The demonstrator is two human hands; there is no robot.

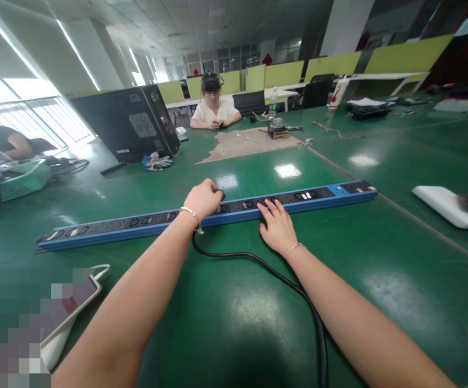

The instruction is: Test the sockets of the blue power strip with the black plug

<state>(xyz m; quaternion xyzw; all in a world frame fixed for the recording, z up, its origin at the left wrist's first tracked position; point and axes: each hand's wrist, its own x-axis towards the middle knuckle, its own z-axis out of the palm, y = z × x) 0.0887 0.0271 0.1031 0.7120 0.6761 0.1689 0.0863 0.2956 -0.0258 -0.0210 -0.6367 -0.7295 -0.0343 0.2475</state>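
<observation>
A long blue and black power strip [112,229] with rows of sockets lies slantwise across the green table. Over its middle, my left hand [202,200] is closed around a black plug [220,195], of which only a small dark part shows past the fingers. A black cable [254,255] comes out below my left wrist and curves to the bottom edge of the view. My right hand [278,225] rests with spread fingers on the strip, right of the middle, its fingertips on the socket face. It holds nothing.
A phone on a stand [76,307] is at the lower left, and a white device [444,205] at the right. Behind the strip stand a black computer case [132,124], gloves [157,161] and a tape roll [276,126]. Another person [215,110] sits opposite; a green basket [15,180] is left.
</observation>
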